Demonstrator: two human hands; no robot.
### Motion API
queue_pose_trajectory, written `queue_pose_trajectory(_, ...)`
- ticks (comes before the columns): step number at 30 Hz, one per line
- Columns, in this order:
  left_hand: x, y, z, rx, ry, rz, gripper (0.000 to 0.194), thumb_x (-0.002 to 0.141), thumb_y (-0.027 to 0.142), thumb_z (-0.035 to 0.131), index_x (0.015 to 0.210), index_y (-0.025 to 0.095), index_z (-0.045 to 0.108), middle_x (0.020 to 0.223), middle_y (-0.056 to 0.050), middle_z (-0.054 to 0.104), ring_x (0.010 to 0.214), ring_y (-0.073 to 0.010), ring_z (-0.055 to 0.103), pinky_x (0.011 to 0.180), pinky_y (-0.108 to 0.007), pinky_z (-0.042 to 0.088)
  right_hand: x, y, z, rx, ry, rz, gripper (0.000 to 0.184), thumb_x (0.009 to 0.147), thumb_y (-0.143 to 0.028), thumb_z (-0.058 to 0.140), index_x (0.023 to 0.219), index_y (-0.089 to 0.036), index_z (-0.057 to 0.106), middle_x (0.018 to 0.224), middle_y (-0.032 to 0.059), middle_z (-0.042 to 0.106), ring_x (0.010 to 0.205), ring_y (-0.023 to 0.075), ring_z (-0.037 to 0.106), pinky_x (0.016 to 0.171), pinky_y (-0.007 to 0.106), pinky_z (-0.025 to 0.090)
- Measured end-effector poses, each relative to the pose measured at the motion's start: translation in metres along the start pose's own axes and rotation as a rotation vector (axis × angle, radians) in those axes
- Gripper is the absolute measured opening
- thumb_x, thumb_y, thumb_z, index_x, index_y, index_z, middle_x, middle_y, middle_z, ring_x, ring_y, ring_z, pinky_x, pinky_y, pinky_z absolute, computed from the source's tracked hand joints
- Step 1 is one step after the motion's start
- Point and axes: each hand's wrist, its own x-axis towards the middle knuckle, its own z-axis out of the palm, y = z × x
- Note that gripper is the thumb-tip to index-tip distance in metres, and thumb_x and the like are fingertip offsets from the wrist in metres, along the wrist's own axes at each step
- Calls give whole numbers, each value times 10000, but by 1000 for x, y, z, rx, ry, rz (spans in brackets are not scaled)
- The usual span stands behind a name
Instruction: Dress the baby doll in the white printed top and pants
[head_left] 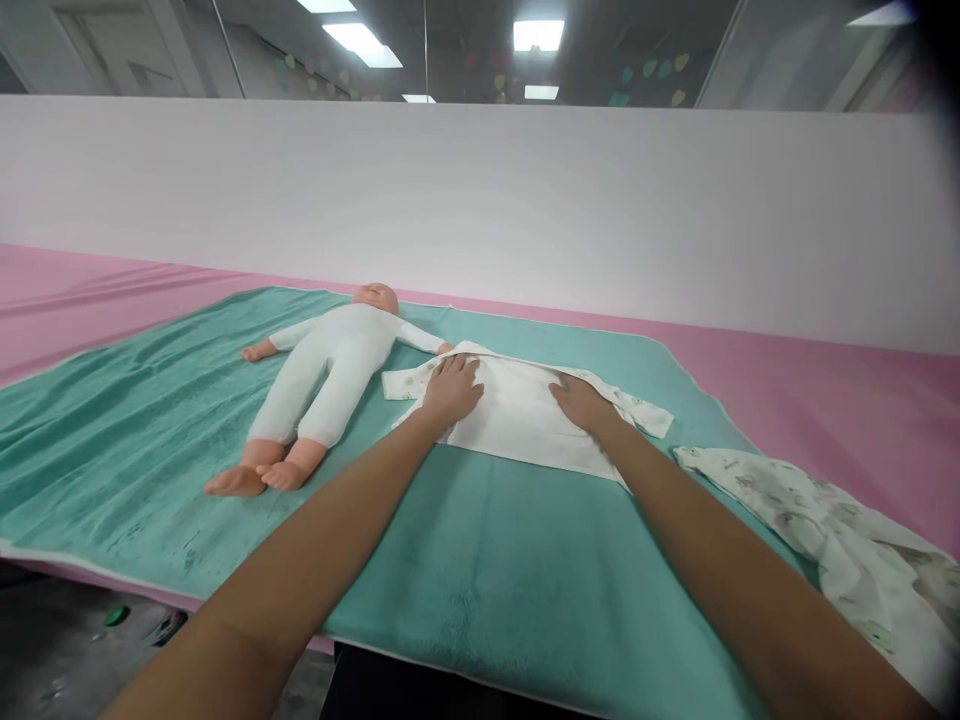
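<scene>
A small white baby shirt [517,410] with a leafy print on its sleeves lies spread on a green towel. My left hand [454,388] rests on its left side, palm down with the fingers laid out flat. On the right side of the shirt, my right hand [583,402] also lies on the cloth, its thumb apart; some of its fingertips are hard to see near the upper edge. A baby doll [341,345] in a white bodysuit lies face up to the left, one hand touching or just beside the shirt's sleeve.
The green towel [480,560] covers much of a pink surface [840,410]. A crumpled printed white cloth [825,530] lies at the right edge. Behind stands a white wall [480,200] with glass above. Dark floor [67,640] shows at lower left.
</scene>
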Motion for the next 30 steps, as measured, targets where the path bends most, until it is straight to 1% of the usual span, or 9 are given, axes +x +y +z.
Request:
queue_pose_trajectory(4, -2, 6, -2, 70, 68, 42, 439, 846, 320, 439, 1267, 195, 436, 1377, -109, 389, 1294, -252, 307, 1075, -410, 241, -8, -14, 1, -97, 8, -93, 409, 931, -362, 281, 1100, -145, 583, 1181, 162, 564, 1111, 296, 511, 967, 438, 377)
queue_pose_trajectory(6, -3, 9, -3, 81, 61, 61, 379, 862, 329, 414, 1210, 195, 480, 1349, -110, 419, 1272, -252, 338, 1049, -414, 281, -12, -23, 5, -132, 9, -169, 387, 927, -336, 305, 1117, -143, 581, 1213, 161, 547, 1166, 290, 473, 1002, 423, 349)
queue_pose_trajectory(9, -5, 10, -6, 56, -9, 84, 317, 899, 359, 338, 1074, 201, 549, 1286, -92, 487, 1206, -241, 421, 993, -403, 350, -17, -34, 14, -150, 6, -329, 461, 937, -366, 269, 1264, -120, 481, 1378, 136, 410, 1298, 251, 334, 1082, 379, 261)
queue_pose_trajectory(12, -7, 13, -7, 37, -68, 119, 350, 922, 376, 283, 1011, 190, 566, 1240, -82, 541, 1150, -230, 482, 1003, -416, 337, -18, -36, 20, -148, -38, -416, 591, 936, -479, 199, 1351, -96, 373, 1459, 129, 276, 1360, 235, 211, 1115, 377, 198)
queue_pose_trajectory(18, -17, 30, -10, 35, -50, 267, 401, 925, 397, 295, 1176, 161, 499, 1334, -98, 487, 1251, -228, 406, 1097, -457, 186, -14, -29, 23, -112, -92, -393, 751, 884, -637, 133, 1390, -106, 297, 1483, 128, 213, 1377, 257, 145, 1116, 430, 169)
queue_pose_trajectory(21, -21, 38, -11, -19, -102, 322, 425, 908, 428, 334, 1192, 150, 485, 1393, -105, 422, 1304, -218, 341, 1100, -417, 207, -6, -24, 25, -55, -74, -319, 742, 881, -640, 156, 1379, -110, 304, 1472, 131, 239, 1375, 253, 151, 1118, 412, 166)
queue_pose_trajectory(24, -26, 42, -15, -120, -139, 339, 410, 844, 479, 457, 1098, 165, 524, 1425, -95, 376, 1314, -213, 323, 1079, -361, 266, 5, -17, 25, 11, -81, -218, 751, 868, -652, 198, 1401, -125, 251, 1500, 107, 159, 1377, 242, 147, 1125, 382, 164)
queue_pose_trajectory(27, -31, 43, -22, -237, -214, 366, 438, 784, 537, 526, 1058, 196, 539, 1429, -78, 366, 1307, -207, 336, 1056, -335, 302, 17, -11, 25, 39, -84, -176, 754, 860, -646, 248, 1412, -133, 217, 1513, 93, 101, 1381, 237, 132, 1131, 376, 153)
queue_pose_trajectory(30, -36, 43, -28, -273, -338, 399, 556, 747, 605, 532, 1169, 244, 520, 1467, -52, 308, 1349, -229, 264, 1093, -379, 232, 25, -7, 26, 45, -82, -171, 741, 868, -619, 266, 1406, -111, 225, 1511, 109, 102, 1384, 241, 117, 1132, 390, 145)
